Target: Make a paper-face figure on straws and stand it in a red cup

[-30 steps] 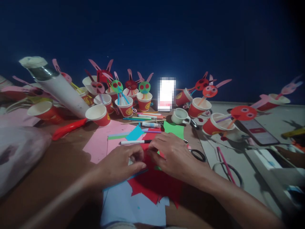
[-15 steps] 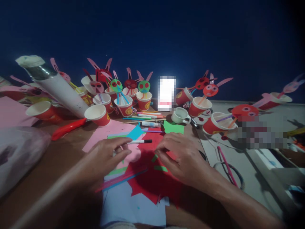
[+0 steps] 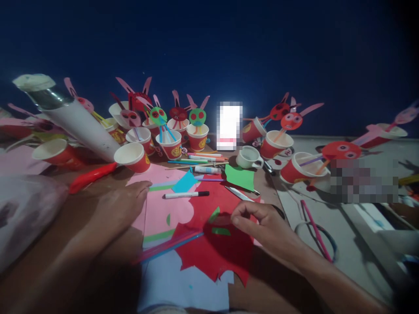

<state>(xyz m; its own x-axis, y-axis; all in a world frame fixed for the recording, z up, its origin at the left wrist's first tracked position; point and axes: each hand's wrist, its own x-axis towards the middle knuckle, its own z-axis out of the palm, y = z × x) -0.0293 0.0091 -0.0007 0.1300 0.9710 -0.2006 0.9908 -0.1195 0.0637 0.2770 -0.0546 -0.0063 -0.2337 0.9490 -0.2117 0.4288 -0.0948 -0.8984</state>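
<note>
My left hand [image 3: 126, 205] rests at the left edge of the pink paper [image 3: 153, 209], slightly blurred, fingers stretched out and holding nothing visible. Over the right part of the red paper [image 3: 196, 248], my right hand [image 3: 255, 218] has thumb and forefinger pinched together; whatever is between them is too faint to make out. A black-capped white marker [image 3: 186, 195] lies across the pink and red sheets, between the hands. Small green strips [image 3: 221, 231] lie on the red paper. Just above the marker is a blue paper piece [image 3: 183, 182].
Red paper cups [image 3: 170, 146] with paper rabbit heads line the back. A white cup [image 3: 248, 158], green paper [image 3: 240, 176] and several pens [image 3: 206, 170] lie nearer. Further left are a red object [image 3: 93, 176] and a plastic bag [image 3: 29, 218]. Straws [image 3: 170, 246] cross the lower sheets.
My left hand has moved left, away from the marker, which now lies on the papers. My right hand has shifted right and down, uncovering a white pointed object beside the green paper.
</note>
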